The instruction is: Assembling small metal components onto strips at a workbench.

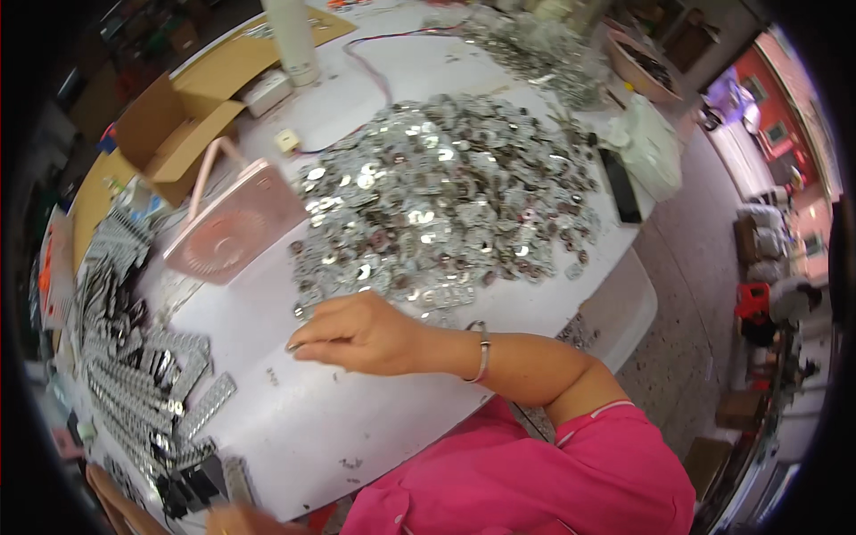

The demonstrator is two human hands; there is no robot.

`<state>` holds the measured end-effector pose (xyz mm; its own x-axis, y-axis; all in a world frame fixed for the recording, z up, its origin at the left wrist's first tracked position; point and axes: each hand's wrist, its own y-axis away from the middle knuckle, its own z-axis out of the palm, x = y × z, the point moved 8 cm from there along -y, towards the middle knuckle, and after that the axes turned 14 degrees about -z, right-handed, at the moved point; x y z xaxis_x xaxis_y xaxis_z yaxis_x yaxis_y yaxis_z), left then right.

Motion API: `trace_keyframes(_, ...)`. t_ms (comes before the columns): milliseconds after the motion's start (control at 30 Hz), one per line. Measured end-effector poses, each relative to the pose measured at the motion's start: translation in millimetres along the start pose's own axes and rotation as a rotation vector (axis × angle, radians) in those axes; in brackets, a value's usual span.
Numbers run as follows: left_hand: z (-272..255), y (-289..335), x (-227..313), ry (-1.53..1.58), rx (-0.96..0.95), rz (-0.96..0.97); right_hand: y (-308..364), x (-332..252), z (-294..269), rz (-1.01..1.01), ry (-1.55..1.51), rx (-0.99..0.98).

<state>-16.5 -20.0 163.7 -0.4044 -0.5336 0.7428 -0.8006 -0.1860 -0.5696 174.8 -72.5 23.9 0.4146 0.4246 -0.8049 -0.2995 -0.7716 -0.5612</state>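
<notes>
We rest our right hand (357, 334) palm down on the white worktop (357, 419), fingers (308, 343) pressed together and pointing to our left, at the near edge of the big pile of small silver discs (437, 192). We cannot tell whether anything is pinched under the fingertips. A thin silver bangle (482, 352) sits on that wrist, and a pink sleeve (571, 464) covers the upper arm.

The pile of discs spreads across the middle of the worktop, its closest pieces just beside our knuckles. To the left of the pile lies a pink handheld fan (234, 227), tilted, with its handle pointing up and away. Farther left, stacked strips of grey holders (134, 366) cover that side of the worktop, some filled with shiny pieces.

Our left hand (241, 519) shows only as a sliver at the lower edge, near the strips; we cannot tell how its fingers stand. An open cardboard box (174, 129) and a white bottle (292, 40) stand at the far left side.
</notes>
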Motion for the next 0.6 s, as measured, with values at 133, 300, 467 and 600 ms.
trace_keyframes(133,5,-11,-89,-0.312,-0.063,-0.517,7,7,-9,0.088,-0.064,0.052)
trace_keyframes(300,25,0,-136,-0.383,-0.1,-0.672,6,8,-4,0.171,-0.063,0.065)
trace_keyframes(467,23,17,-154,-0.295,-0.144,-0.838,7,12,12,0.243,-0.073,-0.079)
trace_keyframes(600,27,20,-162,-0.335,-0.189,-0.759,11,17,8,0.283,-0.013,-0.08)
